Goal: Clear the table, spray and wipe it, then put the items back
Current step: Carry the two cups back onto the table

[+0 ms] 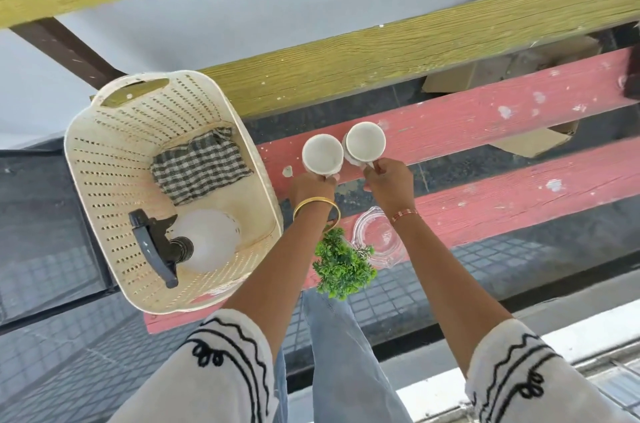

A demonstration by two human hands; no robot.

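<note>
Two white ceramic mugs, the left mug [322,154] and the right mug [365,142], stand upright and side by side, rims nearly touching, over the middle red painted plank [485,121] of the slatted table. Left hand [311,187] grips the left mug's handle at its 6 o'clock; right hand [389,182] pinches the right mug's handle likewise. Whether the bases rest on the wood or hang just above, cannot tell. Judged step: moving both mugs as a pair. Best kept level, clear of each other to avoid a chip, and seated on a plank, not the gap. Glazed, smooth, round mouths, empty. Plank is rough, grain-ridged, paint flecked. At 6 o'clock of the mugs: clear ribbed glass dish [377,237], bushy green plastic sprig [343,266]. At 9 o'clock: cream perforated plastic basket [104,152] holding a checked woven cloth [201,166] and a frosted spray bottle [204,239] with dark trigger.
</note>
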